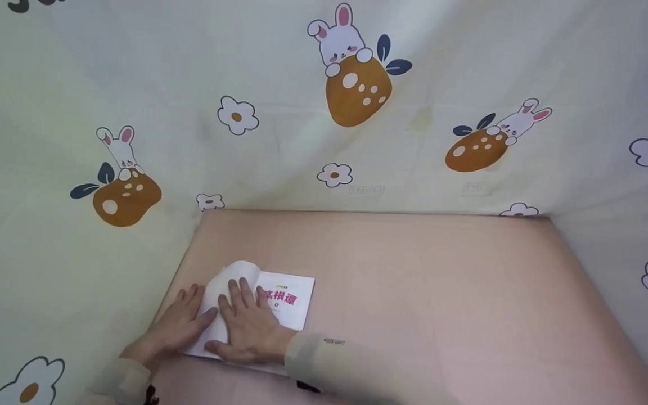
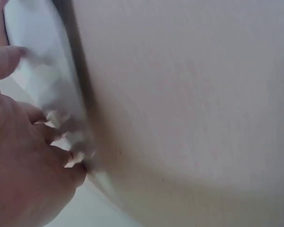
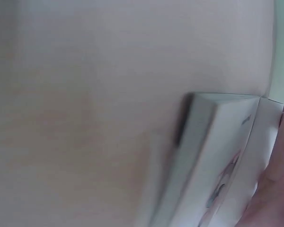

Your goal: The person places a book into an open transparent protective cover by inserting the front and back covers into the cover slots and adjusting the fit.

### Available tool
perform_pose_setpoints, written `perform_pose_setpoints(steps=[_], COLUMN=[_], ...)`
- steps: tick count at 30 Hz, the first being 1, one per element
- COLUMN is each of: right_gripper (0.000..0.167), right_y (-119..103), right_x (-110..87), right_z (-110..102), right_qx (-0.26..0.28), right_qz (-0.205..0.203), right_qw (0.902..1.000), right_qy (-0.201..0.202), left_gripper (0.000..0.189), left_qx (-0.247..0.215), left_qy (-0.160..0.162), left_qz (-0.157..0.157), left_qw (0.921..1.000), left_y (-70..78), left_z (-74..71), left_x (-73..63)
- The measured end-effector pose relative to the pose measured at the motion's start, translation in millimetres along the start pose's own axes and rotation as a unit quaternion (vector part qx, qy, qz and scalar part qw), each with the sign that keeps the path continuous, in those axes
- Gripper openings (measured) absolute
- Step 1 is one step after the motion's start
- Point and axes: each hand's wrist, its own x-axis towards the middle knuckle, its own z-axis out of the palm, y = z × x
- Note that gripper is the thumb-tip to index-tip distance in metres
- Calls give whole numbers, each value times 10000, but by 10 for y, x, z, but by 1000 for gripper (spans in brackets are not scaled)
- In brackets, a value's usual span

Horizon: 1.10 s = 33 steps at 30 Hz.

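Observation:
An open book (image 1: 301, 292) lies on the pinkish-tan table, its right page showing large pink characters. My right hand (image 1: 253, 326) presses flat on the blank left page with fingers spread; that page bulges up at its top. At the left edge of the book, my left hand (image 1: 180, 320) rests with its fingers extended and its thumb on the white page. The left wrist view shows the left hand (image 2: 28, 151) along the book's pale edge. In the right wrist view the book (image 3: 227, 156) shows its thick page block, with the right hand (image 3: 270, 189) partly in view.
The table (image 1: 442, 292) stretches away to the right of the book. Pale cloth (image 1: 279, 152) printed with rabbits and flowers rises at the back and both sides. A small dark object (image 1: 308, 386) sits by the right forearm.

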Motion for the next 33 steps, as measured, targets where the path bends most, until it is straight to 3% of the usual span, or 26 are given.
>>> perform_pose_setpoints(steps=[10, 18, 27, 33], right_gripper=[102, 109, 148, 143], right_y=[-58, -5, 79, 2], right_x=[14, 69, -47, -64], right_z=[26, 43, 8, -5], right_qx=[-127, -8, 87, -221], right_qz=[-136, -151, 6, 77], right_qw=[9994, 9994, 9995, 9990], right_qy=[-300, -309, -308, -387], left_gripper=[94, 95, 94, 91], left_qx=[44, 86, -25, -28], left_qy=[-165, -348, -323, -313], left_qz=[-258, -312, -366, -372], left_qw=[9995, 9989, 9988, 9988], left_y=[35, 55, 65, 104], left_z=[162, 159, 121, 130], left_x=[-40, -28, -15, 4])
